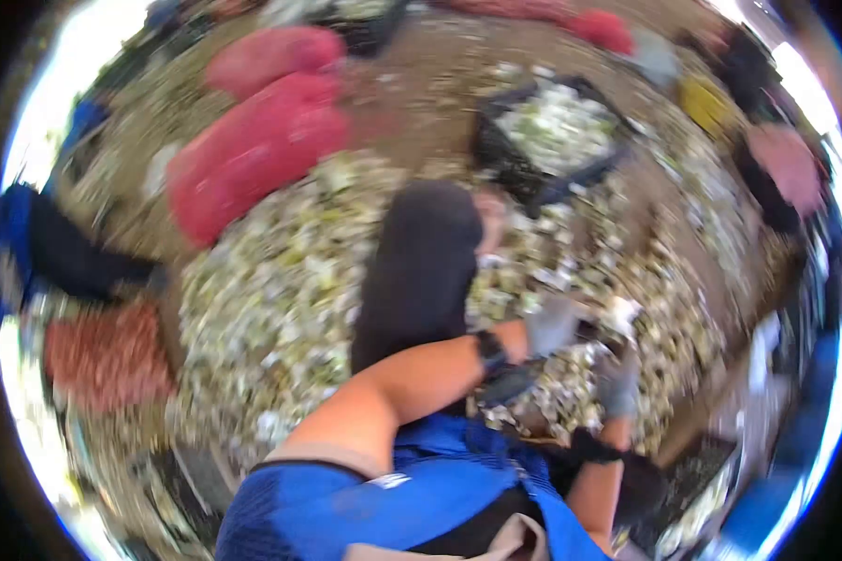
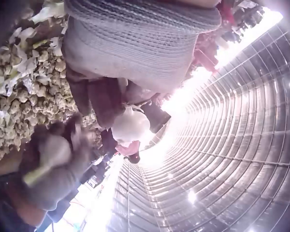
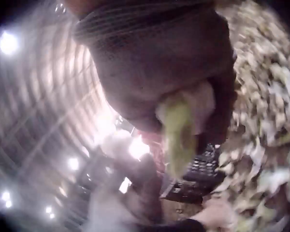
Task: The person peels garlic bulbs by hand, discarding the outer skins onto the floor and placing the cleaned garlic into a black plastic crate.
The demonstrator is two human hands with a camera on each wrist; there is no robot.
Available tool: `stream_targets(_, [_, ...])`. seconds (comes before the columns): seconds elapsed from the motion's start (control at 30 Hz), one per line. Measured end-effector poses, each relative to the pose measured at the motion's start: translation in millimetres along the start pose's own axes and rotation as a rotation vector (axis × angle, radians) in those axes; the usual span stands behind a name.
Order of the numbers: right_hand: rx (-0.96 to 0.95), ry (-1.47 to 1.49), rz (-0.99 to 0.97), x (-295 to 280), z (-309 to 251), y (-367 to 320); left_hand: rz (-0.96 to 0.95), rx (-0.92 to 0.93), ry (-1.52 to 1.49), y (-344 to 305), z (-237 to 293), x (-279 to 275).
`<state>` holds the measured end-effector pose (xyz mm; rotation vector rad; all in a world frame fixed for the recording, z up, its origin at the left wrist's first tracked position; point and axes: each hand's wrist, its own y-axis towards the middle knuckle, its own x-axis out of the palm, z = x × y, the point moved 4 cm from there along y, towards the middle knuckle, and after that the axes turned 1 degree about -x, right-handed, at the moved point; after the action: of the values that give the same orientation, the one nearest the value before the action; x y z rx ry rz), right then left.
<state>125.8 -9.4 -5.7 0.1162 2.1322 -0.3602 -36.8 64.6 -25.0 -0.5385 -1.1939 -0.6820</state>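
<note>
In a grey glove, the left hand (image 1: 552, 327) (image 2: 130, 53) grips a white garlic-like bulb (image 2: 130, 126) at its fingertips. Close by, the right hand (image 1: 617, 381) (image 3: 164, 63), also gloved, has its fingers curled round another pale bulb (image 3: 203, 104) with a yellow-green stem (image 3: 179, 135) sticking out. The left wrist view shows this second bulb (image 2: 54, 151) in the blurred right hand. A white patch (image 1: 619, 316) lies between the hands in the head view; which bulb it is, I cannot tell. Palms and some fingertips are hidden.
Loose bulbs and peelings (image 1: 281, 290) cover the ground around a dark-trousered knee (image 1: 421, 262). A black-lined container (image 1: 500, 140) of white pieces stands ahead, red sacks (image 1: 262, 140) ahead left. A black crate (image 3: 193, 181) shows below the right hand. Other people sit at the sides.
</note>
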Motion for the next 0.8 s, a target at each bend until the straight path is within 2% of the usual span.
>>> stream_targets(0.03, [-0.234, 0.515, 0.148, 31.2, 31.6, 14.0, 0.086, -0.051, -0.001, -11.5, 10.2, 12.2])
stream_targets(0.07, [-0.486, 0.182, 0.166, 3.1, -21.2, -9.3, 0.183, -0.098, 0.008, -14.6, 9.2, 16.9])
stream_targets(0.1, [0.191, 0.572, -0.001, 8.9, -13.1, -7.0, 0.126, -0.092, -0.001, -10.3, 4.1, 13.3])
stream_targets(0.13, [0.052, 0.538, 0.045, 11.9, -4.3, -4.7, 0.082, -0.078, -0.012, -8.4, 0.7, 8.3])
stream_targets(0.2, [-0.064, 0.666, 0.230, 11.7, -3.8, -3.7, 0.134, -0.183, -0.033, -11.4, -0.4, 12.2])
stream_targets(0.27, [0.018, 0.926, 0.280, 8.4, -1.1, -8.3, 0.094, -0.287, -0.044, -10.0, -7.7, 1.6])
stream_targets(0.3, [-0.020, 0.991, 0.249, -6.4, -16.5, -11.5, 0.171, -0.288, 0.105, -11.6, -8.5, 5.4])
stream_targets(0.33, [-0.011, 0.997, 0.266, -7.3, -15.3, -13.6, 0.167, -0.306, 0.111, -10.4, -13.0, 12.5])
stream_targets(0.4, [-0.129, 0.698, 0.350, -11.8, -18.8, -13.5, 0.257, 0.001, 1.227, -7.7, -3.5, 22.2])
stream_targets(0.43, [-0.130, 0.576, 0.489, 0.7, -1.4, -12.1, 0.239, 0.087, 1.241, -9.2, -7.4, 25.8])
stream_targets(0.53, [-0.005, 0.602, 0.454, 3.6, 9.3, -14.7, 0.211, 0.067, 1.324, -7.3, -17.5, 12.3])
stream_targets(0.57, [0.088, 0.772, 0.416, 7.5, 18.7, -13.8, 0.258, -0.056, 1.121, -5.6, -19.1, 7.9])
stream_targets(0.6, [0.186, 0.939, 0.380, 3.6, 16.6, -13.1, 0.203, 0.026, 1.248, -7.2, -7.3, 27.3])
stream_targets(0.67, [0.345, 1.545, 0.366, -10.6, -4.8, -26.6, 0.365, -0.266, 0.406, -7.8, -9.7, 23.6])
stream_targets(0.73, [0.294, 1.431, 0.359, -8.8, 14.0, -21.6, 0.307, -0.249, 0.294, -5.4, -9.1, 18.1])
stream_targets(0.8, [0.240, 1.383, 0.402, -14.0, 7.9, -20.4, 0.260, -0.257, 0.195, -5.0, -12.3, 15.1])
